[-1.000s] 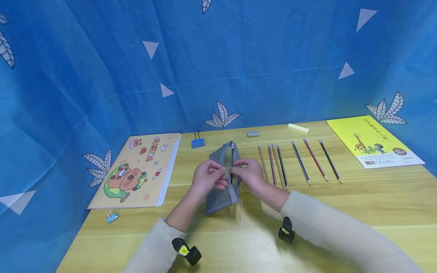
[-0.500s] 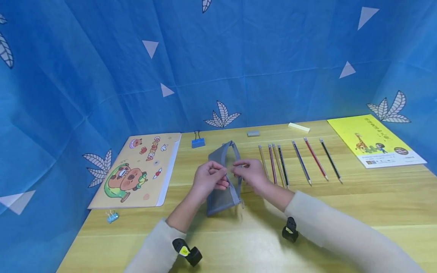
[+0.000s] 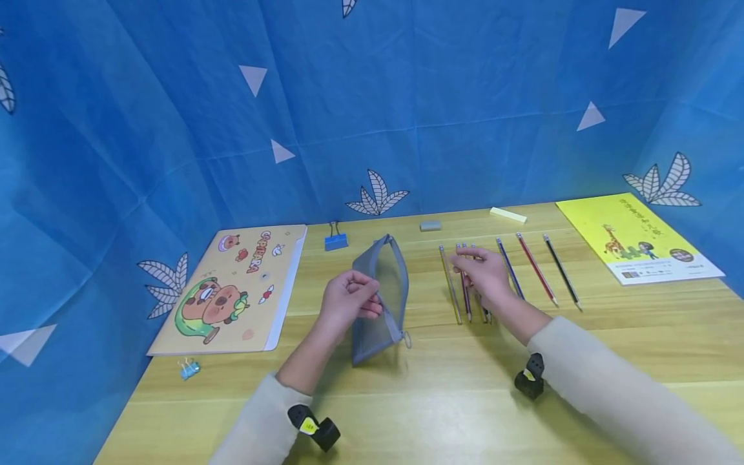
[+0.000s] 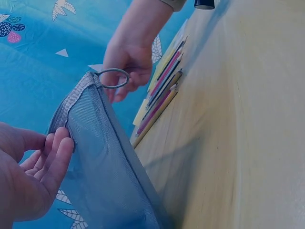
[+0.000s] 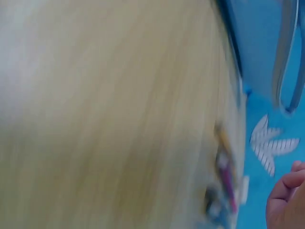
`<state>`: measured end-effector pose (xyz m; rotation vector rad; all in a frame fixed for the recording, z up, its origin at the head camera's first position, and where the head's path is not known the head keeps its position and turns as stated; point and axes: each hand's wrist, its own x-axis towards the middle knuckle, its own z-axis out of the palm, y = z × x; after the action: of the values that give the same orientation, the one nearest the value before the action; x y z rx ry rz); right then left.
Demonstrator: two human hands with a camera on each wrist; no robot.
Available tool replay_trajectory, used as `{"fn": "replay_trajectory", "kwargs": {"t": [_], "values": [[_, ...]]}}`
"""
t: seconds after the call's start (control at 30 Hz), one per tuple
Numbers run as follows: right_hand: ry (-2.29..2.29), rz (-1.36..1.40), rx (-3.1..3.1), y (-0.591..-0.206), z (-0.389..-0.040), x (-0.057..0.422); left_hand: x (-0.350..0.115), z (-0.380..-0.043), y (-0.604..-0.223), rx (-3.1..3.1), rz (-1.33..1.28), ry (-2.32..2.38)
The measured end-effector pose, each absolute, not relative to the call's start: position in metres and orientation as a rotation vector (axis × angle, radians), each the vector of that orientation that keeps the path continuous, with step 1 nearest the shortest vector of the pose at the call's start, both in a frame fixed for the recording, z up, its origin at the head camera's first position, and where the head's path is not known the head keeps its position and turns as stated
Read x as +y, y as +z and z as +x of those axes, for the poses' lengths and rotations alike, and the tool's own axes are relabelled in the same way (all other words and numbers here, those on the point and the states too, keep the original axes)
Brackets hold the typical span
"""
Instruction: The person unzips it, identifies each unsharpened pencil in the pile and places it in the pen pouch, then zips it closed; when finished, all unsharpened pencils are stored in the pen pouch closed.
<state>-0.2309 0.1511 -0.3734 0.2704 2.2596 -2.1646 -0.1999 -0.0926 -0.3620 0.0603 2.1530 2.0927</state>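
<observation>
My left hand (image 3: 347, 298) pinches the open edge of a grey mesh zip pencil case (image 3: 372, 339) between thumb and fingers. The case stands on its side with its mouth gaping; a ring pull (image 4: 114, 78) hangs at its near corner in the left wrist view. My right hand (image 3: 487, 274) hovers over a row of pencils, its fingers loosely bent and nothing seen in them. It partly hides several of the pencils. A yellow pencil (image 3: 450, 284) lies left of it; a blue pencil (image 3: 510, 265), a red pencil (image 3: 537, 270) and a black pencil (image 3: 562, 272) lie to its right.
At left lies a capybara folder (image 3: 232, 290), with a light-blue binder clip (image 3: 188, 369) before it. Behind the case are a blue binder clip (image 3: 336, 241), a grey eraser (image 3: 431, 226) and a cream-coloured stick (image 3: 508, 215). A yellow booklet (image 3: 633, 239) lies far right.
The black pencil that my right hand held at the case mouth has gone down into the case. My right hand let go and moved right, over the pencil row. My left hand stays on the case.
</observation>
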Motion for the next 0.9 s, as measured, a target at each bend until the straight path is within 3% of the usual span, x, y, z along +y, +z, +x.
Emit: {"fn": "replay_trajectory", "kwargs": {"t": [0.33, 0.9], "values": [[-1.908, 0.429, 2.547, -0.392, -0.242, 0.182, -0.090, -0.195, -0.351, 2.132, -0.024, 2.058], [-1.007, 0.131, 3.116, -0.402, -0.247, 0.177, -0.090, -0.194, -0.352, 2.120, -0.018, 2.060]]}}
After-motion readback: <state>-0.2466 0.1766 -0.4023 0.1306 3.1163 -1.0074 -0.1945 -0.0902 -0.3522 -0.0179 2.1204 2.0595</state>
